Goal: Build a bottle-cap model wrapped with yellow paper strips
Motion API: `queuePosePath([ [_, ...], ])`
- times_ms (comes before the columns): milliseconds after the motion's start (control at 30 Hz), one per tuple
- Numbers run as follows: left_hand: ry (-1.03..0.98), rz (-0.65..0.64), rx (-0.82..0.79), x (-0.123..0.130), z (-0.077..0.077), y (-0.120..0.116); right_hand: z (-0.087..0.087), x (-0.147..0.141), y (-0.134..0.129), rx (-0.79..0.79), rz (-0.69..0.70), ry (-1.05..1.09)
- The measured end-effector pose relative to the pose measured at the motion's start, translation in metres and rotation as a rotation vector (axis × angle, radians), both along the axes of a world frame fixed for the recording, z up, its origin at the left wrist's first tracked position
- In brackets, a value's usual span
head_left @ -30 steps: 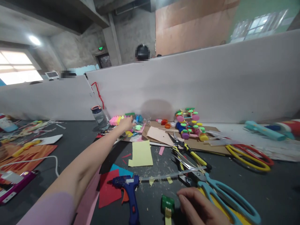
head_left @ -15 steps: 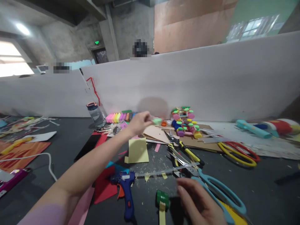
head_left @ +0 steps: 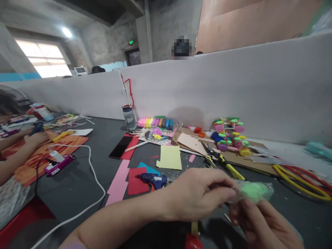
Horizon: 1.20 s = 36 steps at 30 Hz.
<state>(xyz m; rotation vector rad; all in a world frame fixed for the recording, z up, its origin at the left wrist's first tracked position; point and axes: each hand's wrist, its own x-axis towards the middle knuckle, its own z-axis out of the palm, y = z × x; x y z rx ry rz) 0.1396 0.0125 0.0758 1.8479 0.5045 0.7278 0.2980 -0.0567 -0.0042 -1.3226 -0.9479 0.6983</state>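
Observation:
A lump of light green clay in a clear plastic bag (head_left: 255, 191) is between my two hands at the lower right. My left hand (head_left: 197, 193) reaches across from the lower left and pinches the bag's left end. My right hand (head_left: 269, 221) grips the bag from below, fingers bent against it. Beneath my left forearm and hand show a yellow strip (head_left: 194, 227) and a red rounded object (head_left: 194, 241), mostly hidden. The blue glue gun (head_left: 157, 180) lies behind my left wrist, its handle covered.
A pale yellow paper (head_left: 169, 157), pliers (head_left: 228, 166) and yellow-handled scissors (head_left: 298, 183) lie behind the hands. Colourful clay pieces (head_left: 228, 138) and a water bottle (head_left: 129, 117) stand near the white partition (head_left: 233, 83). Left are a phone (head_left: 120, 147), a white cable (head_left: 90, 166) and another person's hand (head_left: 36, 138).
My left hand has come from the table's back toward the front right with the bagged green clay. My right hand, open before, now holds it too. The view has turned left.

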Motion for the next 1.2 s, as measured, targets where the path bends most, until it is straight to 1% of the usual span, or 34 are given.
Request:
queuePosePath([
  [67, -0.033, 0.047, -0.164, -0.01, -0.007, -0.006, -0.001, -0.004, -0.003, 0.015, 0.024, -0.049],
  [133, -0.04, 0.081, -0.326, -0.019, -0.015, -0.013, -0.002, -0.008, -0.008, 0.041, 0.04, -0.034],
  [167, -0.044, 0.093, -0.374, -0.024, -0.019, -0.017, -0.002, -0.01, -0.01, 0.062, 0.052, -0.017],
  [267, -0.067, 0.103, -0.442, -0.037, -0.029, -0.024, 0.0, -0.016, -0.015, 0.109, 0.166, 0.007],
  [333, -0.088, 0.108, -0.478, -0.043, -0.036, -0.025, 0.002, -0.019, -0.016, 0.096, 0.247, 0.001],
  [400, -0.113, 0.109, -0.508, -0.046, -0.043, -0.024, 0.002, -0.021, -0.016, 0.063, 0.277, -0.011],
  [500, -0.152, 0.09, -0.535, -0.049, -0.05, -0.022, 0.002, -0.023, -0.017, 0.034, 0.284, -0.019],
  [667, -0.194, 0.054, -0.588, -0.054, -0.058, -0.022, 0.005, -0.026, -0.017, 0.027, 0.26, -0.022],
  [767, -0.202, 0.039, -0.633, -0.057, -0.059, -0.027, 0.009, -0.027, -0.021, 0.034, 0.233, -0.041],
  [833, -0.206, 0.038, -0.642, -0.059, -0.057, -0.03, 0.011, -0.027, -0.024, 0.051, 0.202, -0.096],
  [967, -0.191, 0.098, -0.593, -0.06, -0.055, -0.035, 0.012, -0.029, -0.027, 0.081, 0.127, -0.254],
  [1067, -0.154, 0.147, -0.562, -0.06, -0.054, -0.035, 0.011, -0.03, -0.026, 0.063, 0.132, -0.295],
  [1200, -0.172, 0.154, -0.578, -0.059, -0.054, -0.034, 0.008, -0.032, -0.024, 0.05, 0.143, -0.31],
])
